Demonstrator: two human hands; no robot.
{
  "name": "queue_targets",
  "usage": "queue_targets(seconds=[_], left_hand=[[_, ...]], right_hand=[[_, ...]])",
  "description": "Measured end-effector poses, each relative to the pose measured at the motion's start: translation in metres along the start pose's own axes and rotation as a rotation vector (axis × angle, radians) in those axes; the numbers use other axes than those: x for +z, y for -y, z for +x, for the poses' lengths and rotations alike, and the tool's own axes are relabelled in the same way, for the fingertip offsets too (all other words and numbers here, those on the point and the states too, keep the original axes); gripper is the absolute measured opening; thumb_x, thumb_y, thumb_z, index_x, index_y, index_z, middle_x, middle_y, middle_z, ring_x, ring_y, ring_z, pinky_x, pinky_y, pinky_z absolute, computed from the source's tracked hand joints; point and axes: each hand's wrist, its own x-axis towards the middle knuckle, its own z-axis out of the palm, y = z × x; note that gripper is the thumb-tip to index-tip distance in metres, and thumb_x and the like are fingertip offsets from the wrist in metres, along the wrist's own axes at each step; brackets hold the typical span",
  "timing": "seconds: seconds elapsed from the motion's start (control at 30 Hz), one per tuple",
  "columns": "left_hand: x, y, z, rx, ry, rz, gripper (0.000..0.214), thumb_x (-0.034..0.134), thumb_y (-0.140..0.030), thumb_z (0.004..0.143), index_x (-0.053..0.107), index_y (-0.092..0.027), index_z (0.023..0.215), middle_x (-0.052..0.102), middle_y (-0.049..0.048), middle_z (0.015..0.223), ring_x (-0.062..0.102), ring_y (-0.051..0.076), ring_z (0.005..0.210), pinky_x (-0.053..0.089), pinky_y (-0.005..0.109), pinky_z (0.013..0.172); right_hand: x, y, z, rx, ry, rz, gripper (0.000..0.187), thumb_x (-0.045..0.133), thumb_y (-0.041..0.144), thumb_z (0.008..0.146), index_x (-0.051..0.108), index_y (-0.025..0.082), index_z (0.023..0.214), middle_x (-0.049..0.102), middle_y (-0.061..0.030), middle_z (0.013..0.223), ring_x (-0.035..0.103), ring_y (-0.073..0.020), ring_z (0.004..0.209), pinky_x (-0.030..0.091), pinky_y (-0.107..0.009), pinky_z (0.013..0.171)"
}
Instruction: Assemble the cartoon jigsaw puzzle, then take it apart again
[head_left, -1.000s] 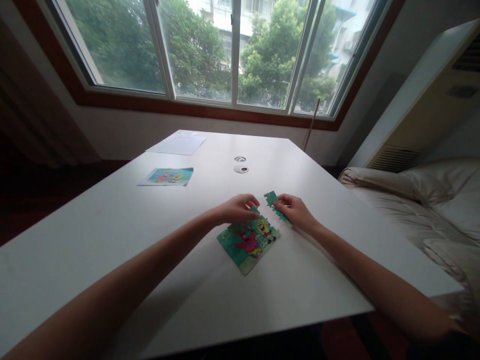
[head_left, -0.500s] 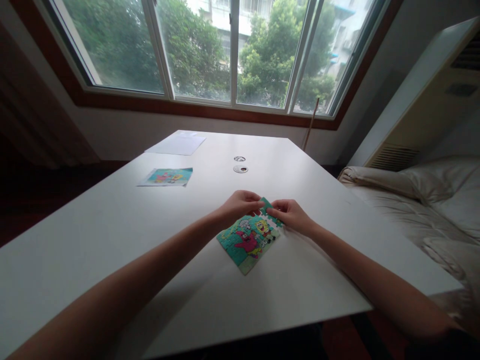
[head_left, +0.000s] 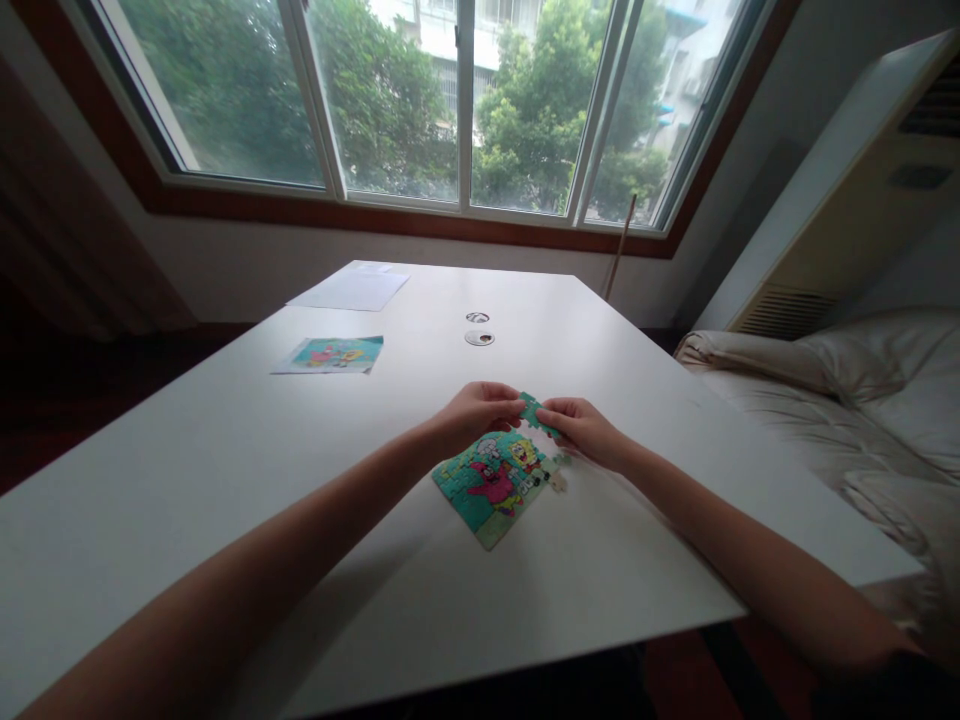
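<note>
The green strip of joined puzzle pieces sits at the far corner of the cartoon puzzle, touching or just above it, I cannot tell which; it lies right between the two hands, with fingers on both of its ends. The left hand comes in from the left with its fingers curled together, the tips closing on the strip's left end; the right hand meets it from the right, thumb and forefinger pinching the strip's other end, the remaining fingers tucked under. The puzzle lies flat on the white tabletop, turned at an angle, in the right half and closer to the near edge than to the far one; one small pale loose piece lies just beside its right side, below the right hand.

Further out, a printed picture sheet lies toward the left edge, well apart from the hands; a plain white paper rests at the far left corner; two round cable holes sit near the middle of the far half. A bed with pale covers stands past the right edge; a wide window runs behind the far edge.
</note>
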Motion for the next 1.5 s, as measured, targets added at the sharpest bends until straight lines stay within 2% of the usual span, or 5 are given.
queue_targets(seconds=[0.3, 0.57, 0.83, 1.2, 1.5], left_hand=[[0.006, -0.003, 0.001, 0.124, -0.098, 0.096, 0.007, 0.068, -0.015, 0.069, 0.064, -0.013, 0.075, 0.062, -0.0012, 0.059, 0.055, 0.008, 0.056, 0.042, 0.023, 0.058], [0.005, 0.003, 0.0, 0.079, -0.124, 0.029, 0.009, 0.069, -0.015, 0.071, 0.063, -0.011, 0.077, 0.061, 0.0004, 0.059, 0.055, 0.008, 0.055, 0.043, 0.021, 0.056], [0.008, 0.009, 0.003, -0.029, -0.105, -0.097, 0.016, 0.071, -0.023, 0.073, 0.06, -0.011, 0.074, 0.059, 0.002, 0.063, 0.059, 0.009, 0.058, 0.05, 0.021, 0.058], [0.006, 0.01, 0.002, -0.017, -0.168, 0.026, 0.021, 0.073, -0.026, 0.069, 0.062, -0.009, 0.069, 0.058, 0.0021, 0.057, 0.056, 0.009, 0.054, 0.048, 0.022, 0.056], [-0.02, 0.009, 0.009, 0.083, -0.341, 0.432, 0.016, 0.064, -0.027, 0.07, 0.067, -0.012, 0.076, 0.064, 0.0035, 0.063, 0.055, 0.013, 0.057, 0.041, 0.024, 0.056]], right_hand=[[0.003, 0.007, -0.001, 0.031, -0.04, 0.065, 0.038, 0.067, 0.05, 0.063, 0.054, 0.015, 0.066, 0.04, 0.0064, 0.054, 0.025, -0.003, 0.042, 0.017, -0.02, 0.039], [-0.001, 0.002, -0.004, -0.3, -0.201, -0.541, 0.032, 0.056, 0.047, 0.078, 0.058, 0.015, 0.072, 0.045, 0.0035, 0.056, 0.038, -0.0079, 0.052, 0.029, -0.021, 0.047], [0.003, -0.002, 0.0, -0.353, -0.091, -0.347, 0.034, 0.051, 0.05, 0.081, 0.054, 0.016, 0.08, 0.053, 0.0001, 0.065, 0.047, -0.0108, 0.059, 0.041, -0.024, 0.055], [-0.002, 0.011, -0.01, -0.627, -0.207, -0.957, 0.023, 0.05, 0.038, 0.086, 0.064, 0.02, 0.082, 0.063, -0.006, 0.074, 0.053, -0.0173, 0.072, 0.041, -0.031, 0.071], [-0.007, 0.003, -0.002, -0.37, -0.323, -0.818, 0.026, 0.052, 0.039, 0.083, 0.065, 0.018, 0.077, 0.063, -0.0016, 0.066, 0.051, -0.0124, 0.058, 0.037, -0.025, 0.058]])
